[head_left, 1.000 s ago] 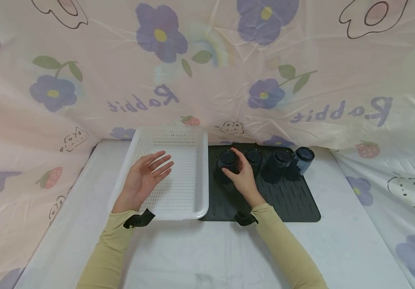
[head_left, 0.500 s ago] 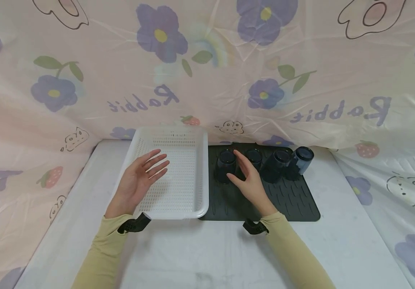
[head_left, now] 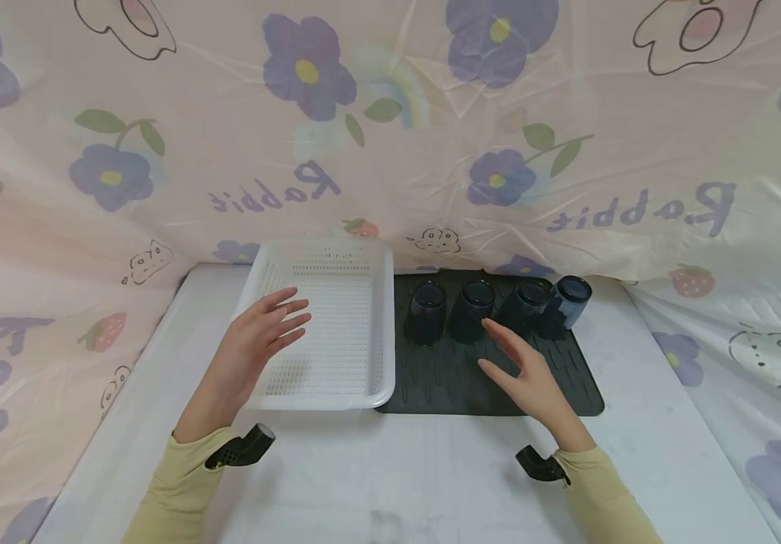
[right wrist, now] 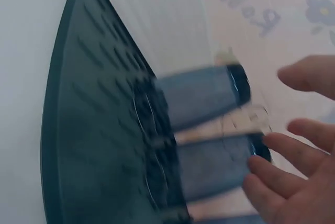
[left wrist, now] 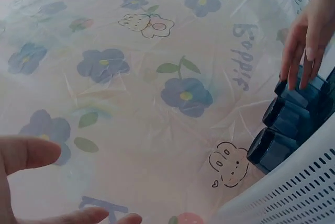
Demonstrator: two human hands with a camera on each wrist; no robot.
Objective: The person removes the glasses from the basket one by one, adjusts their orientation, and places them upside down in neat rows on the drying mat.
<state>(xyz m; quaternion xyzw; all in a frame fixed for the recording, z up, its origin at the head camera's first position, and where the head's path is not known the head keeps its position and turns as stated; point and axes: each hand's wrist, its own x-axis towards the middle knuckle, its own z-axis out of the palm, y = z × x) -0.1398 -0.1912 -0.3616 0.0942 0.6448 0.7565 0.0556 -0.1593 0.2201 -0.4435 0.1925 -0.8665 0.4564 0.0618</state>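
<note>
Several dark blue drinking glasses stand upside down in a row on a black ribbed drying mat; the leftmost glass (head_left: 426, 317) is beside the white basket. My right hand (head_left: 529, 374) is in front of the glasses, over the mat (head_left: 431, 389), with thumb and fingers spread and nothing between them. In the right wrist view its fingers (right wrist: 293, 153) overlap the base of one glass (right wrist: 214, 166). My left hand (head_left: 254, 340) hovers over the left side of the basket (head_left: 388, 332), fingers loosely extended and holding nothing.
The perforated white basket stands left of the mat on a white table (head_left: 390, 476). A printed flower curtain (head_left: 390, 151) hangs close behind both and along the sides. The rightmost glass (head_left: 570, 298) is at the mat's back right.
My right hand has let go of the leftmost glass and drawn back to the right and nearer to me. The left hand has shifted slightly left and back. The glass stays on the mat.
</note>
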